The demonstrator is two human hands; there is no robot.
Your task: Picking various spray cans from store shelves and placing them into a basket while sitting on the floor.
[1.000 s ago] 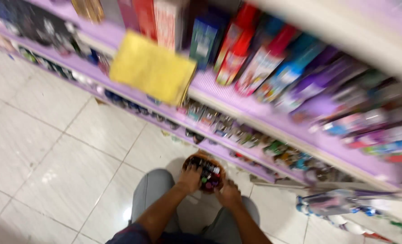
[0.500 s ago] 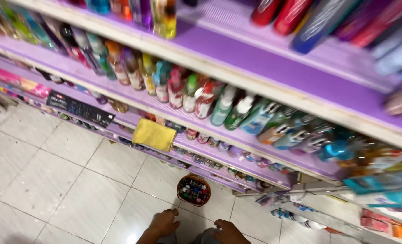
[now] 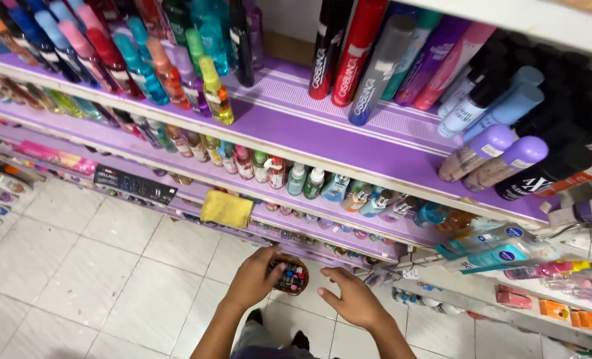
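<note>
- Left hand [image 3: 254, 278] low in frame, its grip curled round the left edge of a small round tub [image 3: 290, 276] of little coloured items, fingertips on it.
- Right hand [image 3: 350, 298] just right of the tub, clear of it, grip open and holding nothing.
- Tub sits before the lowest purple shelf [image 3: 322, 129], above the tiled floor [image 3: 76, 266].
- Yellow cloth [image 3: 227, 209] hangs off a shelf edge just above.
</note>
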